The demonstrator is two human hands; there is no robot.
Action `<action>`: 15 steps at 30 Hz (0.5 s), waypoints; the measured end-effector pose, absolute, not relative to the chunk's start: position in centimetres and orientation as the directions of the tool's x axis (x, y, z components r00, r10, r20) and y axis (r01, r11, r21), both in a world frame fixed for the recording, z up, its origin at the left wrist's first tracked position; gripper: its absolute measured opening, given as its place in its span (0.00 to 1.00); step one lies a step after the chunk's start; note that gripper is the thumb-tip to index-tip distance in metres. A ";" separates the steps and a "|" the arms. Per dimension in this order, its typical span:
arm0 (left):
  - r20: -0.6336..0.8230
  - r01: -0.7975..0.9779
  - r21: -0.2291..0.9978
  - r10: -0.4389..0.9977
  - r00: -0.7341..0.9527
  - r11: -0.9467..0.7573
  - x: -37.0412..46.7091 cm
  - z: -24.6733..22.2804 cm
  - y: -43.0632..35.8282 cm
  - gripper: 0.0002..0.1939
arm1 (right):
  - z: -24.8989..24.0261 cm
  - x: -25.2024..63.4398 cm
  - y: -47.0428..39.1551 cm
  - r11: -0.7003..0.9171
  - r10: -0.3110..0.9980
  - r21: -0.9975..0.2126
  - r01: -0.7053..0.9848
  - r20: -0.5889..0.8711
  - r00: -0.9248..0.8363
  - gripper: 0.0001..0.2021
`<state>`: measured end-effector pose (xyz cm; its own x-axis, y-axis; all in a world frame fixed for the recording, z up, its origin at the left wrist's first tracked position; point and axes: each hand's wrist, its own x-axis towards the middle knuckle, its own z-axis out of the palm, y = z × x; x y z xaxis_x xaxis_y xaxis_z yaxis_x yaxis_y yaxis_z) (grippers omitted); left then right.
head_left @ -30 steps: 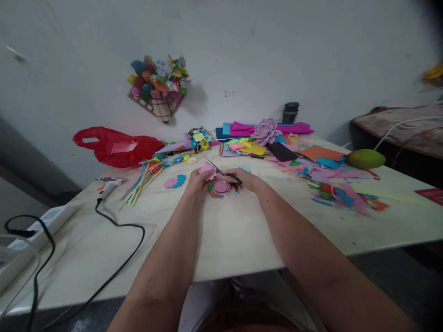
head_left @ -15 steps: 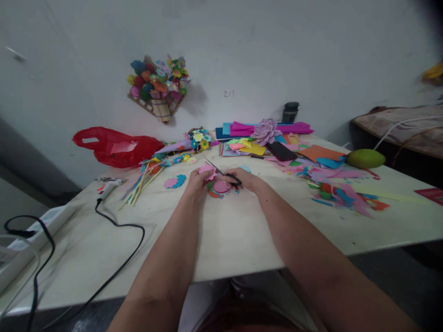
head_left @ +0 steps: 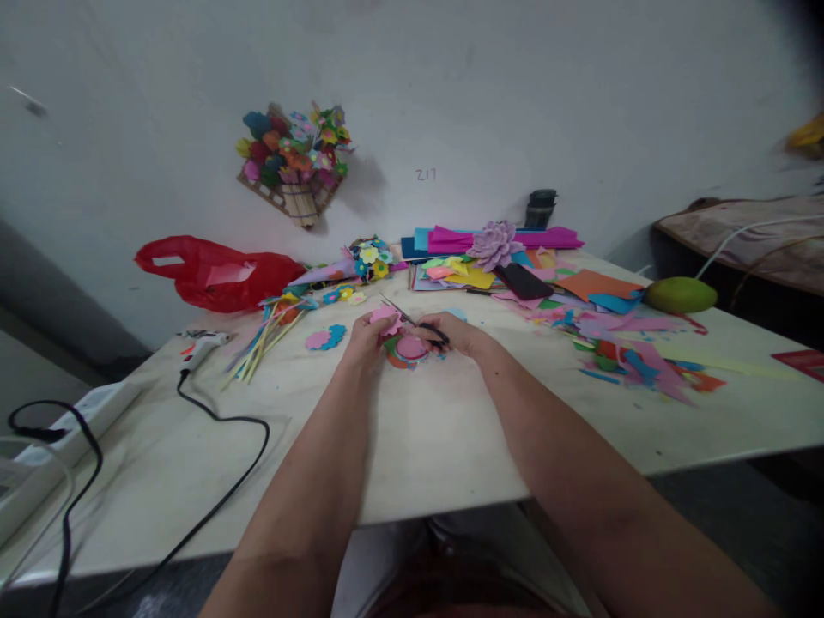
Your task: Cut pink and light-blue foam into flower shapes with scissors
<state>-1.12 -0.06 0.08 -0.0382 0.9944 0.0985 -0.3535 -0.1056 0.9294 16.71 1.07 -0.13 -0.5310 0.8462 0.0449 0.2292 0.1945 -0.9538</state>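
Between the fingers of my left hand (head_left: 364, 333) is a pink paper flower cutout (head_left: 384, 320) with a scalloped edge. My right hand (head_left: 460, 333) is closed round the black handles of a pair of scissors (head_left: 436, 335), whose blades point up and left beside the pink cutout. Below both hands, several round paper pieces (head_left: 410, 348) in pink, green and orange lie on the table with tiny scraps. To the left of my left hand rest a pink scalloped cutout (head_left: 318, 341) and a blue one (head_left: 336, 335), overlapping.
A hot glue gun (head_left: 204, 347) with its black cord and a power strip (head_left: 70, 438) lie at left, near a red plastic bag (head_left: 225, 275). Paper scraps (head_left: 644, 360), a phone (head_left: 523, 281) and a green mango (head_left: 681, 295) are at right. Paper sheets and a lilac flower (head_left: 495, 245) line the back.
Almost nothing differs. Both hands keep their place, with the scissors and the pink cutout shifting only very slightly.
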 end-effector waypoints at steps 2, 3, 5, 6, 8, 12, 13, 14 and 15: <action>0.094 -0.353 0.930 0.995 -0.042 -0.103 -1.2 0.1 0.0 0.14 | -0.1 16.7 1.1 0.178 0.848 -0.958 0.225 0.033 -0.529 0.13; 0.095 -0.352 0.930 0.995 -0.040 -0.103 -1.2 0.0 0.0 0.14 | -0.1 16.7 1.0 0.168 0.848 -0.960 0.222 0.026 -0.529 0.12; 0.101 -0.346 0.933 0.995 -0.029 -0.104 -1.3 -0.1 0.1 0.15 | 0.0 16.7 1.0 0.156 0.849 -0.964 0.214 0.020 -0.527 0.11; 0.105 -0.343 0.933 0.994 -0.023 -0.106 -1.3 -0.2 0.1 0.15 | 0.0 16.7 1.0 0.151 0.850 -0.966 0.211 0.018 -0.527 0.11; 0.113 -0.337 0.935 0.994 -0.011 -0.110 -1.4 -0.3 0.2 0.15 | 0.1 16.7 0.9 0.146 0.852 -0.968 0.206 0.017 -0.523 0.10; 0.111 -0.335 0.936 0.994 -0.018 -0.110 -1.5 -0.3 0.2 0.15 | 0.4 16.7 0.6 0.123 0.859 -0.970 0.210 -0.003 -0.512 0.10; 0.108 -0.336 0.935 0.994 -0.022 -0.109 -1.5 -0.3 0.2 0.15 | 0.5 16.7 0.6 0.118 0.860 -0.970 0.212 -0.007 -0.510 0.10; 0.108 -0.338 0.935 0.994 -0.024 -0.110 -1.5 -0.3 0.2 0.15 | 0.5 16.7 0.6 0.113 0.861 -0.970 0.214 -0.012 -0.509 0.11; 0.109 -0.341 0.934 0.994 -0.023 -0.110 -1.5 -0.2 0.2 0.15 | 0.5 16.7 0.6 0.110 0.860 -0.971 0.213 -0.014 -0.509 0.11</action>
<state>-1.49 0.20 -0.25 -0.0235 0.9938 0.1086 -0.3405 -0.1101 0.9338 16.68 0.59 0.49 -0.5094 0.8604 -0.0142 0.2134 0.1103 -0.9707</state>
